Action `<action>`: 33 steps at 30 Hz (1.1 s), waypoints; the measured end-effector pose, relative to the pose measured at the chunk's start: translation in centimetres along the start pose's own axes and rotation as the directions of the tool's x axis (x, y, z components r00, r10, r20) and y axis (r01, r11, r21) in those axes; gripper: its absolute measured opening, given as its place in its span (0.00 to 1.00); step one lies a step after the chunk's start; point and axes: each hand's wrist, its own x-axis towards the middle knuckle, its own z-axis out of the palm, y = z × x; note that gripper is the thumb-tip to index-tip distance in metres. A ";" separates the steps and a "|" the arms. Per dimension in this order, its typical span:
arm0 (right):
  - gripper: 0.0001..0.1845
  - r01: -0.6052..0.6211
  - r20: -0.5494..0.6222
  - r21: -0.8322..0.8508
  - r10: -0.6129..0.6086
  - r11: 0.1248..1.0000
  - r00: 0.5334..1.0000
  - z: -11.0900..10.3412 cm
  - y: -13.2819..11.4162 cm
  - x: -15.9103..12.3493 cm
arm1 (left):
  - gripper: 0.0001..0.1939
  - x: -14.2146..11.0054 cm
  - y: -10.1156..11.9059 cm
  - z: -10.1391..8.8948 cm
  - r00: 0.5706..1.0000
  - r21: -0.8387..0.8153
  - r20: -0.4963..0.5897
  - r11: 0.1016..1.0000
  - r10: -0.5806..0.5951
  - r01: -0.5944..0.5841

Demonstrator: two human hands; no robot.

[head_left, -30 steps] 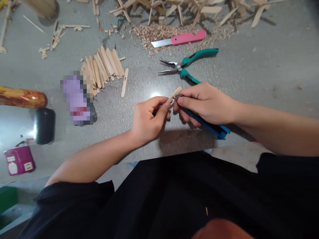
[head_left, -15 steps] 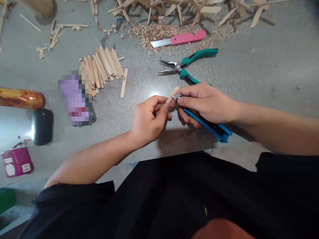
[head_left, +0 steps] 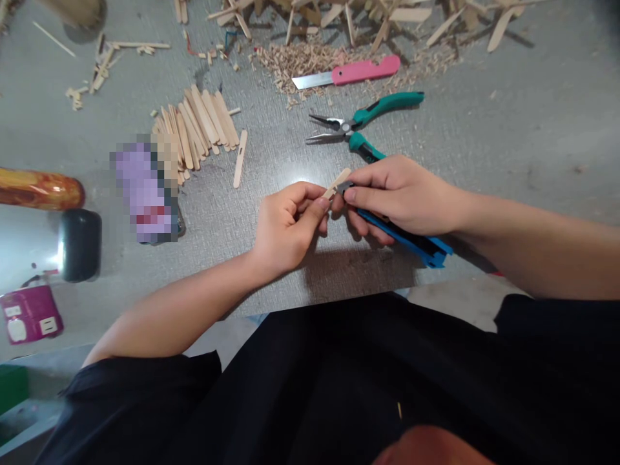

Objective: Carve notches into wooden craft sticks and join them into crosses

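Note:
Between the thumb and fingers of my left hand [head_left: 289, 223] is a wooden craft stick [head_left: 340, 179], held slanted up to the right. My right hand [head_left: 404, 197] is closed around a blue and black utility knife [head_left: 411, 240]. The knife's tip end meets the stick's edge near its middle; my right thumb and forefinger partly hide the blade. Just beyond my right hand, green-handled needle-nose pliers [head_left: 345, 128] lie with their jaws apart. One loose craft stick with a slot [head_left: 240, 159] rests on the table, to the left of my hands.
A pile of craft sticks [head_left: 198, 126] lies left, beside a blurred purple item [head_left: 143, 187]. A pink cutter [head_left: 365, 70] with its blade out rests on wood shavings [head_left: 300, 59]. Stick assemblies [head_left: 349, 19] line the far side. A dark rounded case [head_left: 81, 245] sits far left.
The knife's tip has shifted slightly along the stick. My left hand has moved a little to the left, and the whole view has drifted slightly.

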 end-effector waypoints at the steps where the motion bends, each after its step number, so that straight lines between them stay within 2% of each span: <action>1: 0.19 0.005 0.004 0.000 -0.005 1.000 1.000 -0.1 0.0 0.0 | 0.25 0.0 0.0 0.0 1.000 -0.002 0.000 1.000 -0.001 0.001; 4: 0.19 0.005 0.009 -0.008 -0.005 1.000 1.000 -0.3 -0.2 0.1 | 0.23 0.1 0.1 -0.1 1.000 -0.022 0.000 1.000 -0.013 0.013; 9: 0.20 -0.018 0.019 -0.034 0.018 0.999 1.000 -0.7 -0.3 0.2 | 0.13 0.4 0.5 -0.4 0.997 -0.023 0.012 0.997 -0.075 0.075; 12: 0.20 -0.024 0.042 -0.032 0.026 0.999 0.999 -0.9 -0.4 0.3 | 0.10 0.7 1.0 -0.5 0.994 -0.019 0.039 0.994 -0.103 0.104; 16: 0.21 -0.021 0.029 -0.028 0.021 0.999 0.999 -0.9 -0.6 0.3 | 0.09 0.9 1.2 -0.6 0.991 -0.010 0.053 0.992 -0.124 0.124; 28: 0.17 -0.025 0.039 -0.047 0.027 0.999 0.999 -1.1 -0.5 0.4 | 0.08 0.3 0.5 -0.2 0.997 0.050 0.006 0.996 -0.072 0.071; 33: 0.17 -0.043 0.061 -0.041 0.046 0.998 0.997 -1.0 -0.5 0.4 | 0.15 0.1 0.4 -0.1 0.999 0.053 0.006 0.997 -0.051 0.050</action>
